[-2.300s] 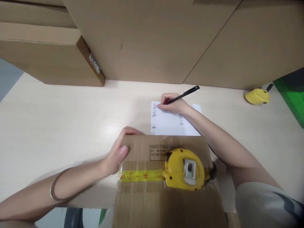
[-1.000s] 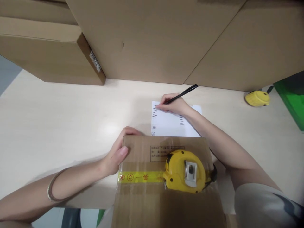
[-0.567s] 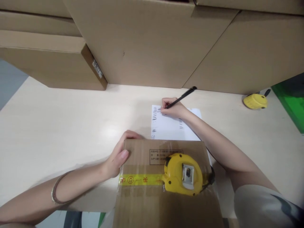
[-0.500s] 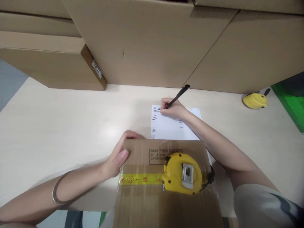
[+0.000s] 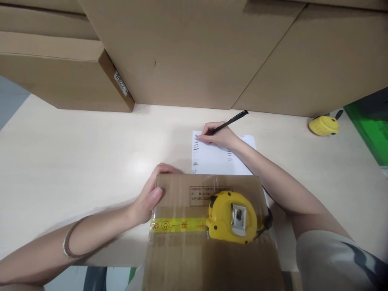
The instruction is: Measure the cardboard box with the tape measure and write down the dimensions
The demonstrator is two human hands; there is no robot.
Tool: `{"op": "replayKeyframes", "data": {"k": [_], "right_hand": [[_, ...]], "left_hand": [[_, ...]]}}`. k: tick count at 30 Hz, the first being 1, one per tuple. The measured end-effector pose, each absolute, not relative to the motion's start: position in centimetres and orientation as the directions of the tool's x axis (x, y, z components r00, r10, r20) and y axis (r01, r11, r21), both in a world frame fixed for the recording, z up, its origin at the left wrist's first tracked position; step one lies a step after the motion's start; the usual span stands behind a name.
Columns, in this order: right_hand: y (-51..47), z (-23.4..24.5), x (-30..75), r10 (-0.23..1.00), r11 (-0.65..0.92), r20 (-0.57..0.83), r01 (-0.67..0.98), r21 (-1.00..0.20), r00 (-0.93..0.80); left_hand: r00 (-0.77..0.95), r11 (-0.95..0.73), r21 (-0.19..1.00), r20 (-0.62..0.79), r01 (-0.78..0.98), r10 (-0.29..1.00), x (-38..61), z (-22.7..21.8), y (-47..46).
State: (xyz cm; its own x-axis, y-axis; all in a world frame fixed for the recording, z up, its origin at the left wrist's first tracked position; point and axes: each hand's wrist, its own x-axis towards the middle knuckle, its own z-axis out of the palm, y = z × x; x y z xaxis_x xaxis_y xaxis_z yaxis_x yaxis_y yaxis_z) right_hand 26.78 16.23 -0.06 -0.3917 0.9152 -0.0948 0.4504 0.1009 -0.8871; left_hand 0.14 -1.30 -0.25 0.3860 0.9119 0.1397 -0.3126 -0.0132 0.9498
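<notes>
Right hand [image 5: 221, 137] pinching pen [image 5: 234, 119] over paper [image 5: 210, 162] — wanting light, even strokes; left hand [image 5: 150, 194] clamping carton [image 5: 182, 258] corner — ideally bracing it firmly meanwhile.

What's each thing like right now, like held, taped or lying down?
Pen: held, slanted
Right grip: closed around pen
Near box: taped
Left grip: holding near box
Near tape measure: flat on near box
Far tape measure: on table
Paper: marked, partly hidden
Bracelet: worn
</notes>
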Motion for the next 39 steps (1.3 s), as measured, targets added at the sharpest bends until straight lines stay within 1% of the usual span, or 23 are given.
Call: {"op": "replayKeyframes", "data": {"k": [4,8,10,12,16,19,21,22,23,24,25,26,27,28,29,30,32,33,34,36,39], "right_hand": [[16.0,0.3,26.5,0.932,0.135,-0.085,0.556,-0.820,-0.352],[15.6,2.3,26.9,0.918,0.143,-0.166,0.691,-0.709,-0.360],[15.2,3.8,27.5,0.904,0.146,-0.236,0.776,-0.613,-0.356],[14.7,5.2,28.1,0.899,0.153,-0.295,0.863,-0.482,-0.324],[13.6,6.5,28.2,0.913,0.161,-0.339,0.964,-0.213,-0.228],[12.6,6.8,27.6,0.919,0.144,-0.356,0.985,-0.093,-0.168],[11.5,7.7,27.6,0.941,0.111,-0.317,0.993,-0.044,-0.119],[10.7,8.4,27.8,0.957,0.095,-0.272,0.995,-0.040,-0.103],[9.7,9.2,28.2,0.971,0.100,-0.211,0.992,-0.071,-0.113],[8.5,10.1,28.7,0.975,0.145,-0.150,0.980,-0.139,-0.166],[7.3,11.0,29.4,0.961,0.237,-0.087,0.943,-0.232,-0.262],[6.0,11.8,30.1,0.918,0.364,-0.028,0.870,-0.332,-0.395],[4.7,12.4,30.8,0.844,0.497,0.024,0.764,-0.412,-0.536],[3.5,12.9,31.4,0.755,0.602,0.061,0.655,-0.457,-0.652],[2.4,13.1,31.9,0.684,0.668,0.073,0.583,-0.461,-0.726],[1.4,13.2,32.2,0.649,0.704,0.073,0.560,-0.437,-0.758],[0.0,13.1,32.4,0.663,0.711,0.061,0.602,-0.362,-0.746],[-0.5,12.9,32.3,0.684,0.700,0.063,0.629,-0.338,-0.727],[-0.9,12.8,32.2,0.697,0.690,0.065,0.642,-0.335,-0.714],[-1.5,12.7,32.0,0.705,0.667,0.059,0.632,-0.396,-0.707],[-2.3,12.6,31.9,0.718,0.586,0.043,0.570,-0.575,-0.695]], "left_hand": [[0.369,-0.016,0.955,0.130,-0.296,0.920,-0.1,-0.5,-1.4],[0.373,-0.022,0.961,0.128,-0.276,0.919,-0.2,-0.8,-1.4],[0.370,-0.027,0.963,0.129,-0.269,0.920,-0.1,-0.7,-1.3],[0.371,-0.031,0.962,0.134,-0.270,0.919,0.0,-0.5,-1.2],[0.385,-0.010,0.963,0.117,-0.269,0.916,0.1,-0.1,-1.0],[0.395,0.016,0.963,0.094,-0.268,0.914,0.0,-0.1,-0.9],[0.391,0.013,0.964,0.096,-0.266,0.915,-0.1,-0.2,-0.8],[0.385,0.006,0.966,0.097,-0.260,0.918,-0.2,-0.2,-0.9],[0.378,0.001,0.968,0.097,-0.250,0.921,-0.2,-0.3,-0.9],[0.372,-0.005,0.971,0.096,-0.237,0.923,-0.3,-0.3,-0.9],[0.368,-0.011,0.975,0.094,-0.222,0.925,-0.3,-0.3,-0.9],[0.358,-0.022,0.979,0.096,-0.205,0.929,-0.3,-0.3,-0.9],[0.338,-0.048,0.981,0.109,-0.186,0.935,-0.4,-0.3,-1.0],[0.306,-0.091,0.983,0.137,-0.160,0.942,-0.4,-0.2,-1.0],[0.266,-0.161,0.979,0.190,-0.127,0.945,-0.4,-0.1,-1.1],[0.222,-0.254,0.963,0.268,-0.086,0.938,-0.5,0.1,-1.1],[0.171,-0.444,0.896,0.436,0.009,0.884,-0.6,0.5,-1.2],[0.178,-0.505,0.862,0.490,0.048,0.853,-0.7,0.8,-1.3],[0.197,-0.534,0.842,0.512,0.074,0.836,-0.8,1.0,-1.3],[0.234,-0.511,0.855,0.480,0.092,0.845,-0.8,1.3,-1.4],[0.242,-0.435,0.897,0.406,0.080,0.881,-0.7,1.4,-1.6]]}}
